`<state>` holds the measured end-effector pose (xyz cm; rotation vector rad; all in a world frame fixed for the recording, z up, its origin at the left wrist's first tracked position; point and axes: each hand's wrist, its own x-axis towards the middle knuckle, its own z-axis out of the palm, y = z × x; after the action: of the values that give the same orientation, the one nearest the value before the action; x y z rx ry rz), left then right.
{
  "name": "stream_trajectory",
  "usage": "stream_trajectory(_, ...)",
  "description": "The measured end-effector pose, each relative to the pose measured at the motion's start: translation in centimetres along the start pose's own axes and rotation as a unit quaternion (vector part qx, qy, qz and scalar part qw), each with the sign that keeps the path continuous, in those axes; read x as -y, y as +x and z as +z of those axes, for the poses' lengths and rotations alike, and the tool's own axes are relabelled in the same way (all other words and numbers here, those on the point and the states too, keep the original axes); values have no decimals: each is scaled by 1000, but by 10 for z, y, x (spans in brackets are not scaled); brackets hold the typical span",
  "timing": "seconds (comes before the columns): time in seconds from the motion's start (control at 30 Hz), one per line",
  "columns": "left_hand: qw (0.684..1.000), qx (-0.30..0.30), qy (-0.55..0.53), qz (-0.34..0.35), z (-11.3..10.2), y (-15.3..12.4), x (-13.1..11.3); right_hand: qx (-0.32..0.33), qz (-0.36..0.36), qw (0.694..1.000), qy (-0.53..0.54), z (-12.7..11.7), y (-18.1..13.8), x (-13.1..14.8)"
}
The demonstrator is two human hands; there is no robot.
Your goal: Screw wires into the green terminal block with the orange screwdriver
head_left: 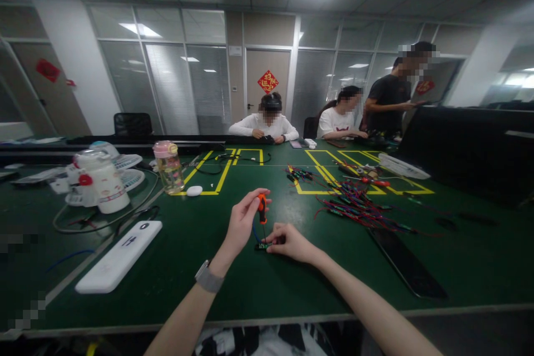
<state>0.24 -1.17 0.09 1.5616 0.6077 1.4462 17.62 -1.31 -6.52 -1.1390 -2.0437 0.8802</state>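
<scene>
In my left hand [245, 216] is a screwdriver [262, 210] with an orange and black handle, held upright with its shaft pointing down. Its tip meets a small green circuit board [262, 246] lying on the table. My right hand [287, 242] pinches the right end of that board between thumb and fingers. A blue wire [255, 231] rises from the board beside the shaft. The exact spot under the tip is too small to make out.
To the right lies a heap of wired boards [354, 200], with a dark flat panel [406, 261] nearer me. On the left are a white power bank [120, 256], a white jug [104, 183], a bottle [169, 169] and an earbud case [194, 191]. Several people sit or stand across the table.
</scene>
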Motion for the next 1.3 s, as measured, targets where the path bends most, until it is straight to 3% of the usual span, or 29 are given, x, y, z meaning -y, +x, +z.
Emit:
stream_trajectory(0.33, 1000, 7, 1, 4, -2, 1, -2, 5, -14, 999, -43, 1, 1, -2)
stream_trajectory(0.67, 988, -42, 124, 80, -4, 0, 0, 10, -16, 999, -33, -1, 0, -1)
stream_trajectory(0.97, 1000, 28, 0, 4, -3, -1, -6, 4, -22, 999, -24, -1, 0, -2)
stream_trajectory(1.17, 996, -6, 68, 48, -2, -1, 0, 10, -32, 999, -32, -1, -1, -2)
stream_trajectory(1.3, 995, 19, 80, 49, 0, -4, 0, 4, -31, 999, -23, 0, -1, -4)
